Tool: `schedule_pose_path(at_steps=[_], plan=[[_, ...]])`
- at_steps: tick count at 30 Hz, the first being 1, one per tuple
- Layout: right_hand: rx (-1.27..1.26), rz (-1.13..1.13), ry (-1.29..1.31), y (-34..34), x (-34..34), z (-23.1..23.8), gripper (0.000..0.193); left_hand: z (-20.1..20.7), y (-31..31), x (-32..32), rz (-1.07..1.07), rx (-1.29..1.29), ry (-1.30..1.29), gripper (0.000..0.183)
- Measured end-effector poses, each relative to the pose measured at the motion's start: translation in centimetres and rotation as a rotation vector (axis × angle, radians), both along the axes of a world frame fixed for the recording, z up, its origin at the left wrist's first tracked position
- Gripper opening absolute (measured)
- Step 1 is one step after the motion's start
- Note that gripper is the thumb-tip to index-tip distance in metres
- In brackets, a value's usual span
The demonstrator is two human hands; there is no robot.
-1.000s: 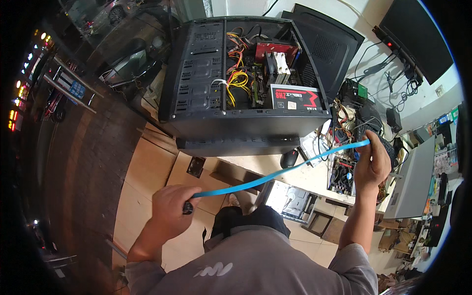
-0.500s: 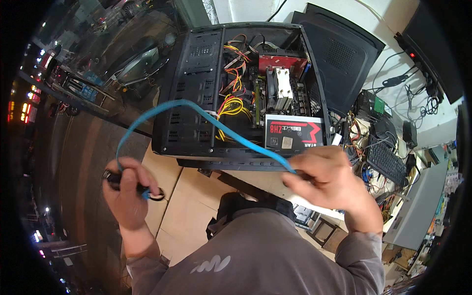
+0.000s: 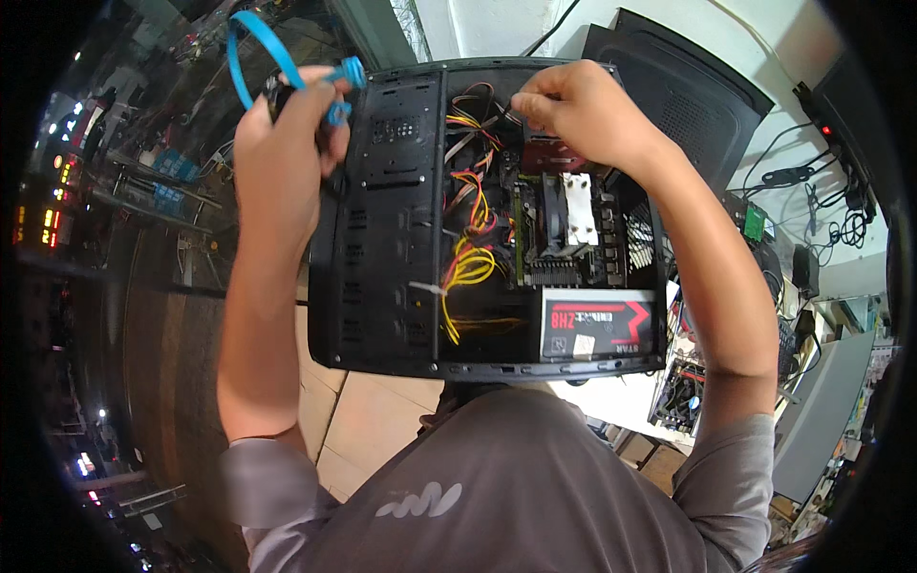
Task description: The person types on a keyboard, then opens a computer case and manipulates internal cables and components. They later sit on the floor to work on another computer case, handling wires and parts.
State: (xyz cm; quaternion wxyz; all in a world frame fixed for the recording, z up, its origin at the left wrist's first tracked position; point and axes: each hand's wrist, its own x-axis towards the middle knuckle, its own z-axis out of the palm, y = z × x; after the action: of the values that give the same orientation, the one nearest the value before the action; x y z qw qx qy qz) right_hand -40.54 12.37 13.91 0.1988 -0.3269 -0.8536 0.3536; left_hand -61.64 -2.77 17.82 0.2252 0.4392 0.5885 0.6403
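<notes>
An open black computer case [image 3: 382, 239] lies on its side before me, its inside facing up. At its far left corner my left hand [image 3: 282, 148] is closed around a looped blue SATA cable [image 3: 258, 33] and a small black item, mostly hidden by the fingers. Blue plug ends stick out beside the fingers. My right hand [image 3: 587, 110] reaches over the far part of the case, thumb and finger pinched near thin wires; what they hold is too small to make out. Below it sit a red graphics card [image 3: 546, 156] and a white-topped CPU cooler [image 3: 578, 210].
Yellow and red power wires [image 3: 473, 267] run loose through the case middle. A power supply [image 3: 597, 325] fills the near right corner. Behind leans a black side panel [image 3: 683, 110]. Cables hang by the right wall [image 3: 802, 205]. At left is dark glass with street lights.
Both hands have moved away from me, to the far side of the case. My right hand has let go of the blue cable, which now loops from my left hand alone.
</notes>
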Motion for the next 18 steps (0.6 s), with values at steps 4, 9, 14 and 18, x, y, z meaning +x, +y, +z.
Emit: schedule_pose_path(at_steps=[4,9,14,18], plan=[[0.287,0.264,-0.201,3.4,-5.4,-4.1,0.023,-5.8,6.4,-2.8,0.231,0.012,0.111,0.017],[0.278,0.302,-0.024,3.1,-7.6,-7.7,0.021,-10.6,7.9,-3.4,0.32,0.062,0.634,0.014],[0.076,0.177,-0.047,2.2,-8.3,-8.9,0.019,-10.8,8.8,-3.7,0.256,0.108,0.605,0.012],[-0.435,0.176,-0.043,2.9,-9.1,-9.1,0.021,-11.2,8.8,-4.1,0.249,0.151,0.651,0.011]])
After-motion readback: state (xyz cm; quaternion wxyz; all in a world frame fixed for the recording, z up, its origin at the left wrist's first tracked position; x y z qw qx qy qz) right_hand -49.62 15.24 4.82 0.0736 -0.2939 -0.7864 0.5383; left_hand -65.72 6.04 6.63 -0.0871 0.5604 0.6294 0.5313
